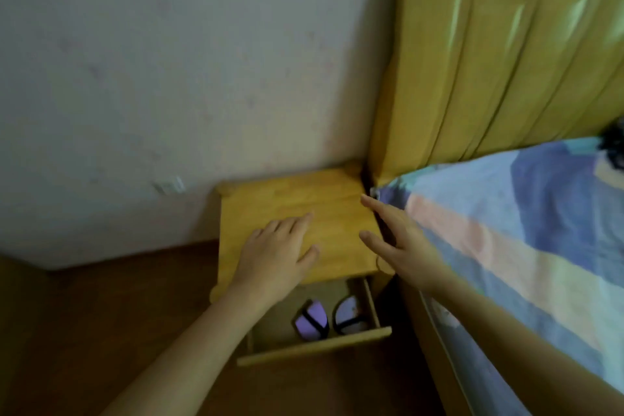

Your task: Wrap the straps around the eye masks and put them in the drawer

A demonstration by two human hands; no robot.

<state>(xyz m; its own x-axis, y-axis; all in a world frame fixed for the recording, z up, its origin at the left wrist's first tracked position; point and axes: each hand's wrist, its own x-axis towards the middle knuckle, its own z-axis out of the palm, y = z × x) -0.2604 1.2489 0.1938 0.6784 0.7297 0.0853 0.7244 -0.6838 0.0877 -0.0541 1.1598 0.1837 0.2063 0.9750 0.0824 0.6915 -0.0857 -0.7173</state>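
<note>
purple eye masks (326,318), yellow wooden nightstand (297,199)

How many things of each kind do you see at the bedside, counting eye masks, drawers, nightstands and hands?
Eye masks: 2, one purple and one beside it, both strap-wrapped and lying in the drawer
Drawers: 1, pulled open
Nightstands: 1
Hands: 2, left hand and right hand, both with straight fingers, holding nothing
Total: 6

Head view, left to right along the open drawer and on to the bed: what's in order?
Bare drawer floor → first purple eye mask → second eye mask → drawer's right wall → bed frame side → striped bedding.
</note>
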